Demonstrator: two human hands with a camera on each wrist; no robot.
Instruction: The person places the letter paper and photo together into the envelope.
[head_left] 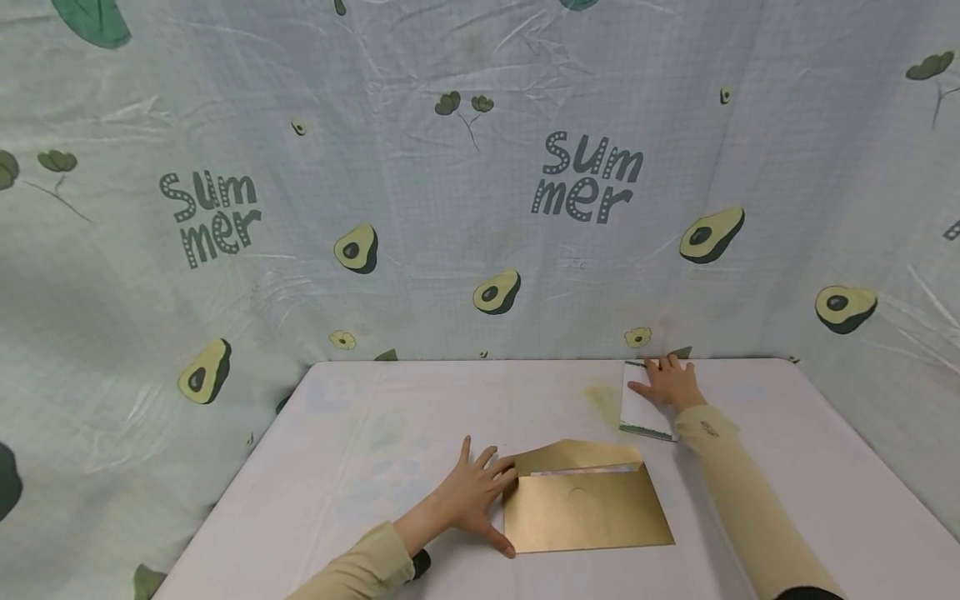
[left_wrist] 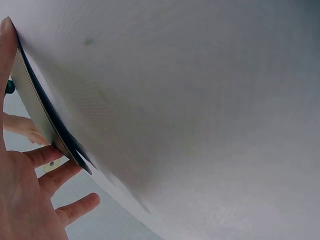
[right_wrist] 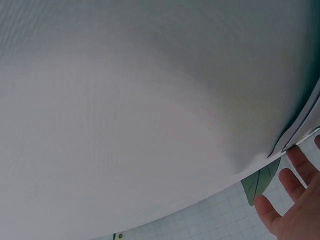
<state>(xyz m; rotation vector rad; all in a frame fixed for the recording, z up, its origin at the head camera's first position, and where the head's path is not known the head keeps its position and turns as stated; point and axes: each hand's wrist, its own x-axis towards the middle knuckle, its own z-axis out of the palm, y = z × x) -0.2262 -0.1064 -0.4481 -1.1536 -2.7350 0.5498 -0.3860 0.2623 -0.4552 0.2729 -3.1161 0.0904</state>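
Observation:
A gold envelope (head_left: 588, 510) lies on the table near the front, its flap lifted toward the back. A thin, pale multicoloured strip shows in its opening. My left hand (head_left: 474, 492) touches the envelope's left edge, fingers spread, the thumb at the near corner and fingertips at the far one. Toward the back right lies a white card or pad (head_left: 643, 402) with green bands at its ends. My right hand (head_left: 672, 385) rests over its right part, thumb across it and fingertips at the table's back edge. In the right wrist view, its layered edge (right_wrist: 300, 125) is partly cut off.
The white table (head_left: 360, 467) has a back edge against a hanging pale cloth (head_left: 420, 167) printed with avocados and lettering. A faint yellow patch (head_left: 602, 402) shows on the table beside the white card. A small black object (head_left: 422, 564) sits under the left wrist.

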